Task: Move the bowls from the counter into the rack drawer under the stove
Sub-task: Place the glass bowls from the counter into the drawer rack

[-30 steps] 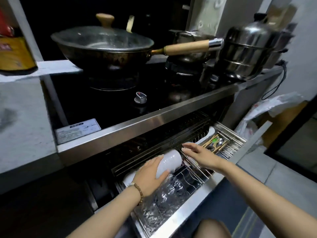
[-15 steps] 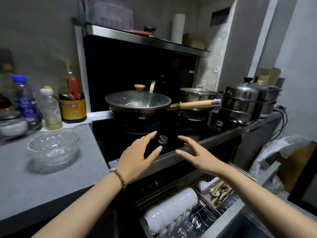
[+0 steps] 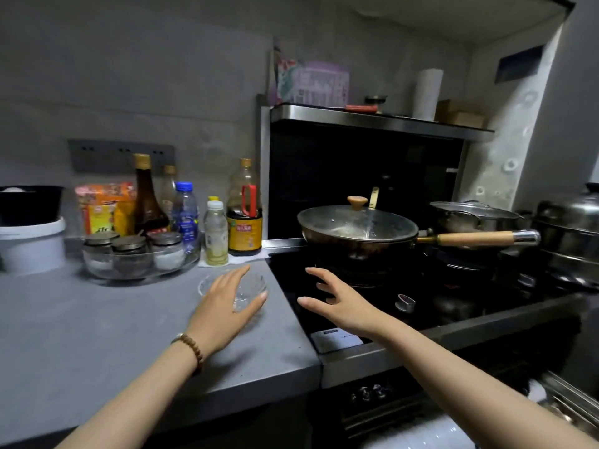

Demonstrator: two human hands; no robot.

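Observation:
A clear glass bowl (image 3: 249, 290) sits on the grey counter (image 3: 97, 335) beside the stove's left edge. My left hand (image 3: 223, 311), with a bead bracelet at the wrist, hovers over the bowl with fingers spread, covering much of it; I cannot tell whether it touches. My right hand (image 3: 340, 303) is open above the black stovetop (image 3: 372, 306), just right of the bowl. The rack drawer (image 3: 564, 403) shows at the bottom right, pulled out, with white bowls (image 3: 418, 432) lying in it.
A lidded wok (image 3: 356, 228) with a wooden handle sticks out to the right over the stove. Steel pots (image 3: 570, 228) stand at the right. Bottles (image 3: 244, 215) and a glass tray of spice jars (image 3: 136, 254) line the counter's back, and a white tub (image 3: 30, 244) stands at far left.
Both hands left the white bowls in the drawer and rose to the counter. My view lifted and swung left; my left hand now hangs over the glass bowl.

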